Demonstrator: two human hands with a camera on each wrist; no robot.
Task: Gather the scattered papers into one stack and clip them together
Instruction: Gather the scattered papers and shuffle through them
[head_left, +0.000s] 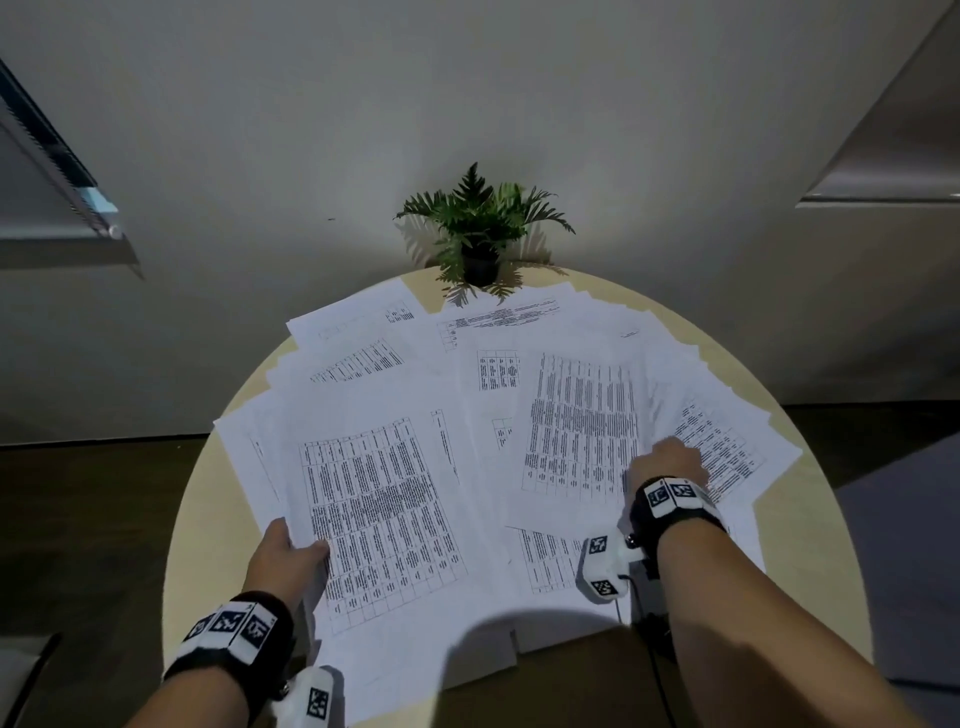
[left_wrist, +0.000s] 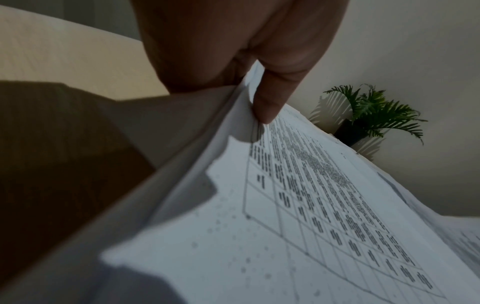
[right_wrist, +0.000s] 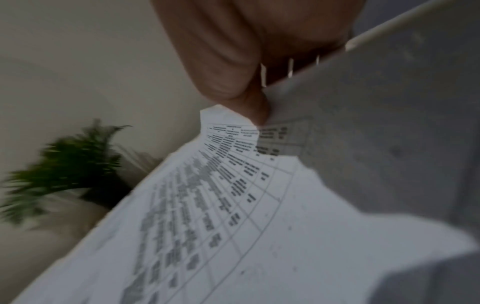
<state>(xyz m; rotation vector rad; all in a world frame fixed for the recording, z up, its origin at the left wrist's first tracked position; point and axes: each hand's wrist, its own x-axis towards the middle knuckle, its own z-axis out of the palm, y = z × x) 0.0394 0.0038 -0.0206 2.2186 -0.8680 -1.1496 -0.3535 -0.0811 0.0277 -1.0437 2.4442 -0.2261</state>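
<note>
Papers (head_left: 467, 395) fan out below the plant (head_left: 480, 221); our left hand (head_left: 283, 558) and right hand (head_left: 670, 462) each pinch a sheaf, so we should slide both together, edges aligned.

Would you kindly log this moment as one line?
left hand: pinches papers | right hand: holds sheets | stack: unformed | clip: unseen

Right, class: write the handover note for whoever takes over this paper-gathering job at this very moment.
Left hand: pinches the edge of a sheaf of printed sheets, thumb on top.
Right hand: grips other sheets on the right side.
Papers: spread overlapping across the round table, up to the potted plant.
Done: gathering just begun.
Left: merge everything into one stack, square it, clip it. No clip in view.
</note>
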